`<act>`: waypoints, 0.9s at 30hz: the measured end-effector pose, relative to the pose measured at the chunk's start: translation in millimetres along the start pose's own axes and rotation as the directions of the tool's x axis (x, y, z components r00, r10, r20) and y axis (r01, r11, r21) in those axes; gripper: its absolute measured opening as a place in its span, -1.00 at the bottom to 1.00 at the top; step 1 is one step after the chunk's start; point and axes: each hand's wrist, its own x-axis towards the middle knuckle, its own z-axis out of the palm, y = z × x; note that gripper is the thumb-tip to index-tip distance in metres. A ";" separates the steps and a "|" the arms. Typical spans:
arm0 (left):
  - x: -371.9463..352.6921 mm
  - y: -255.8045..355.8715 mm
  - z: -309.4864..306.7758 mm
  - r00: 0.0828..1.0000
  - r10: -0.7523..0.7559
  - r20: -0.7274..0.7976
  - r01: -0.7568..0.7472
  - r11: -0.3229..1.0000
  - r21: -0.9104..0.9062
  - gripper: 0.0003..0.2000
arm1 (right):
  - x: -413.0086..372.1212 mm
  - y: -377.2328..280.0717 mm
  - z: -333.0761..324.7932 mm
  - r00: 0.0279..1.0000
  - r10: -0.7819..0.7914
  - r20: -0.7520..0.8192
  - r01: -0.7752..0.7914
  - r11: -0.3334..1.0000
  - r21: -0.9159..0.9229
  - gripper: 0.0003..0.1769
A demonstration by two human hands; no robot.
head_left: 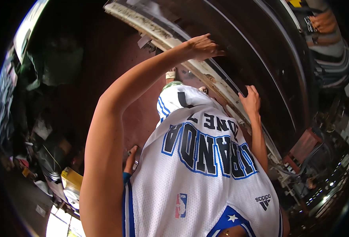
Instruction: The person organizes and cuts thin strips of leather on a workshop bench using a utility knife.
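My left hand (205, 47) is at the upper middle, above a long white, worn metal edge (158, 33). Its fingers are bent in; what they hold, if anything, is too small to make out. Lower and to the right, my right hand (251, 100) is beside the same edge, its thumb and fingers apart and nothing visible between them. Beyond the edge lies a large dark panel (257, 51) with curved, shiny lines. Whether either hand touches the metal is unclear.
Another person in a striped shirt (330, 63) is at the upper right. A reddish box-like object (304, 145) and cables sit at the lower right. Bags and a yellow container (72, 178) line the left. The reddish floor (137, 118) shows around my feet.
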 end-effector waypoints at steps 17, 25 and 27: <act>-74.7 -160.4 -3.4 0.978 -0.199 -0.062 0.187 0.970 -0.155 -0.42 | -0.5 14.3 5.3 0.911 0.238 -0.338 -0.096 0.917 0.387 -0.83; -118.7 -238.5 -31.8 0.984 -0.137 0.112 0.167 0.929 -0.330 -0.74 | 29.9 -125.5 43.9 0.968 -0.023 0.249 -0.178 -0.760 0.626 -0.66; -106.5 -229.6 -79.0 0.858 -0.142 0.493 0.421 0.745 -0.517 -0.83 | 45.0 -157.1 61.8 0.939 -0.128 0.320 -0.292 -0.790 0.540 -0.49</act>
